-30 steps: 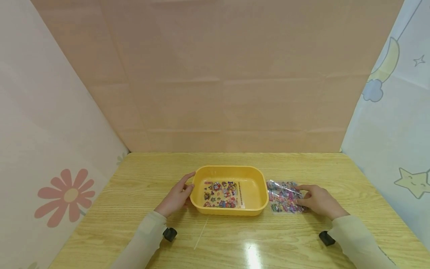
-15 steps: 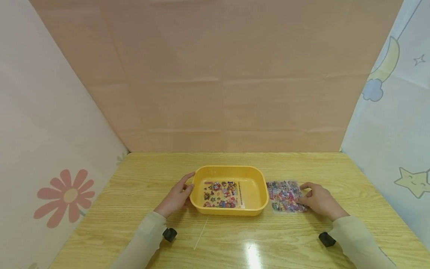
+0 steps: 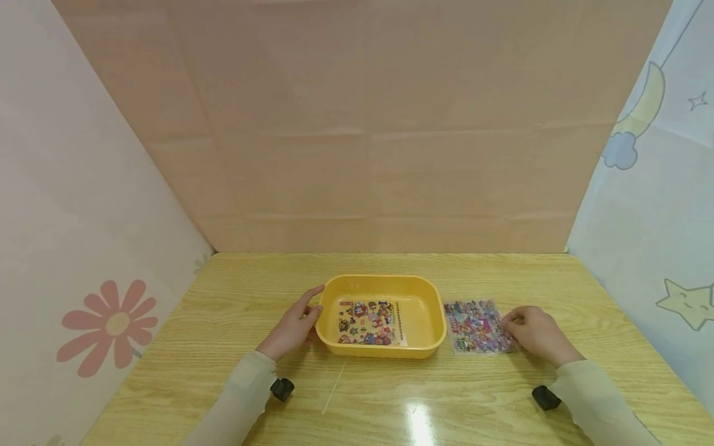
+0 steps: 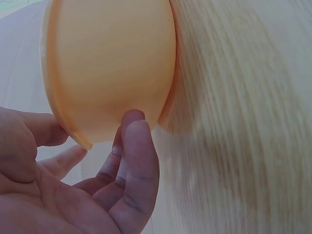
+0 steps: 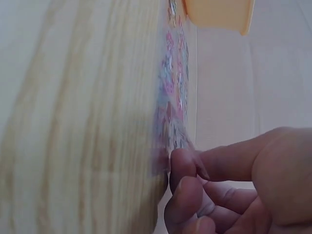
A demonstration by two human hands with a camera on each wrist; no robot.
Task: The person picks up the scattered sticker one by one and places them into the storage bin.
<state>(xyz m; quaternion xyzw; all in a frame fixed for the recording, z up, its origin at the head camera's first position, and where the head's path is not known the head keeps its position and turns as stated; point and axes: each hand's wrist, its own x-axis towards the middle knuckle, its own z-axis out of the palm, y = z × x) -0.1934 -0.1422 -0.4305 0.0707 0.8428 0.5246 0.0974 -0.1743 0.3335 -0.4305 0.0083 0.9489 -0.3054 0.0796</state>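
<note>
Plastic sheet (image 3: 474, 327) being pinched at three-o'clock edge, right hand's (image 3: 537, 334) thumb and fingers clamping, thin edge probably offering best hold. Left hand's (image 3: 291, 331) fingers parted, bracing tub (image 3: 382, 352) at nine o'clock, seemingly steadying. Sheet lying beside tub's three o'clock; second sheet (image 3: 365, 322) lying inside.

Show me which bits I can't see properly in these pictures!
Head view: tiny details on the colorful sheet beside the yellow tray are too small; the right hand hides part of the sheet's edge.
Left wrist view: the tray's inside is hidden behind its outer wall.
Right wrist view: the sheet's prints are blurred, and the picture's top edge cuts off the tray.
</note>
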